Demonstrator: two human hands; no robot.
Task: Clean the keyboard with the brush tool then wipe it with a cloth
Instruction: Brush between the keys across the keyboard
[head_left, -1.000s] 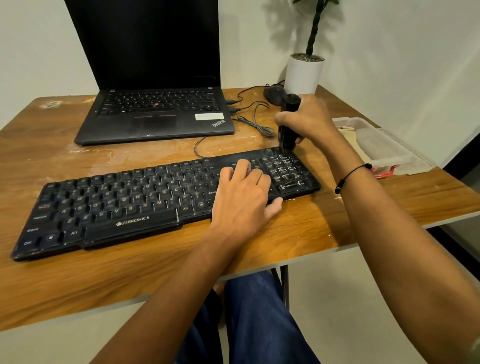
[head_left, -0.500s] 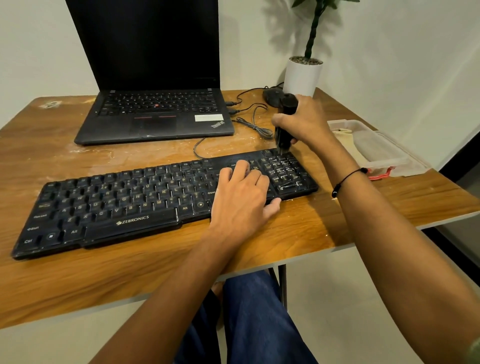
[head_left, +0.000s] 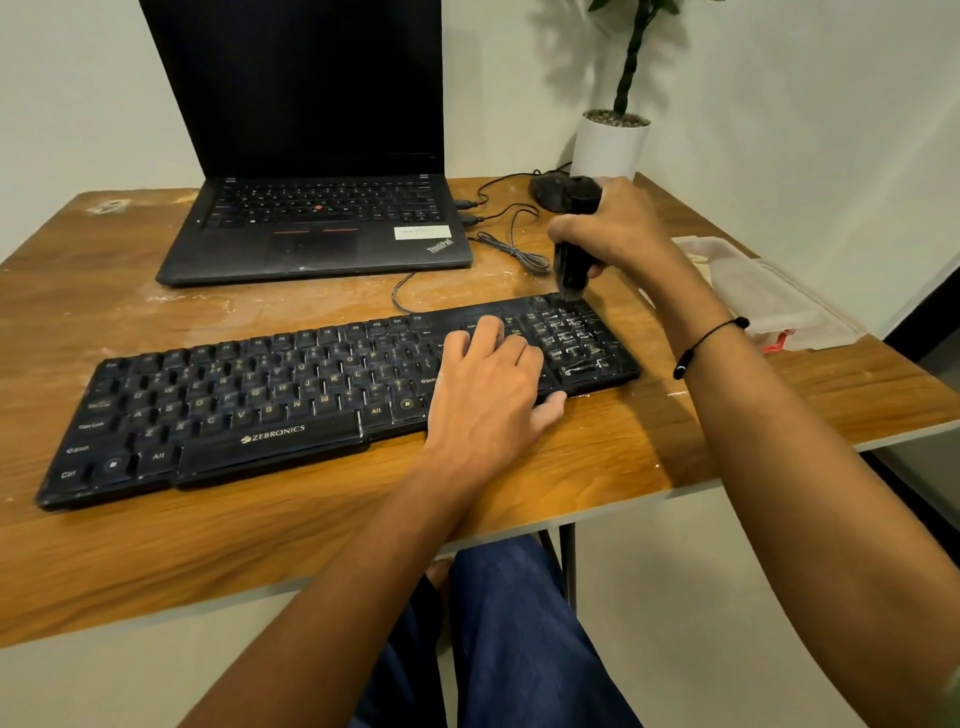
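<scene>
Black plastic makes up the keyboard (head_left: 322, 395), which lies slanted across the wooden bench (head_left: 597, 457), its numeric pad towards the right edge. The left hand (head_left: 488, 395) is laid flat on the keys just left of that pad, its fingers straight and relaxed, the thumb resting at the front edge. The right hand (head_left: 618, 228) is clenched around an upright black brush tool (head_left: 571, 260), whose lower tip is set on the far row of the numeric pad. Behind the keyboard an open laptop (head_left: 317, 228) is seen, with a white plant pot (head_left: 608, 145) at the far right. A clear plastic container (head_left: 769, 291) sits at the right side.
</scene>
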